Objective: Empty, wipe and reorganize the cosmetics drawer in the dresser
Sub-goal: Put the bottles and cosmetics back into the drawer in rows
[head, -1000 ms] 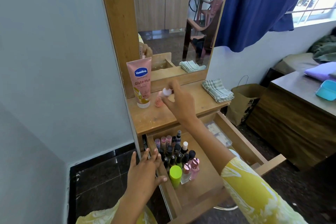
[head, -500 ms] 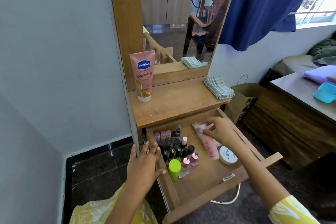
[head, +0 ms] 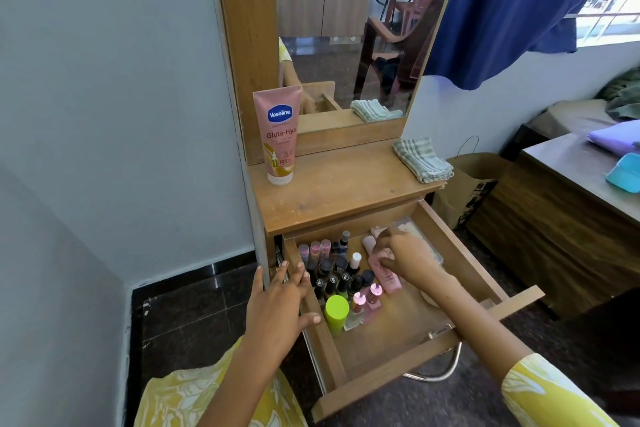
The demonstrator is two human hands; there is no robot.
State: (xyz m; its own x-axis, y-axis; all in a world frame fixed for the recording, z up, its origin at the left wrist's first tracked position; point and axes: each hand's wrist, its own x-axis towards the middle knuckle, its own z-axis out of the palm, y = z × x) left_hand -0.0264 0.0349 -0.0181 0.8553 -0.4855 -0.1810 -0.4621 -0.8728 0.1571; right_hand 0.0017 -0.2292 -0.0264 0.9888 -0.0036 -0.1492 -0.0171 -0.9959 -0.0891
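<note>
The dresser's drawer [head: 388,388] stands pulled out. Several nail polish bottles [head: 339,274] and a green-capped bottle [head: 336,312] stand packed along its left side. A pink tube [head: 389,280] lies in the middle of the drawer, and my right hand [head: 405,256] is over its upper end with fingers curled on it. My left hand [head: 280,302] rests open on the drawer's left wall, fingers spread. A clear box [head: 417,229] at the drawer's back is partly hidden by my right hand. A pink Vaseline tube [head: 280,135] stands on the dresser top [head: 346,184].
A folded checked cloth [head: 422,158] lies at the right of the dresser top, below the mirror [head: 346,28]. A paper bag [head: 467,184] and a wooden table [head: 571,218] with a teal box [head: 625,172] stand to the right. A wall is close on the left.
My right hand came down from the dresser top, where it held a small pink bottle, into the drawer and now sits on the pink tube. My left hand stayed on the drawer's side.
</note>
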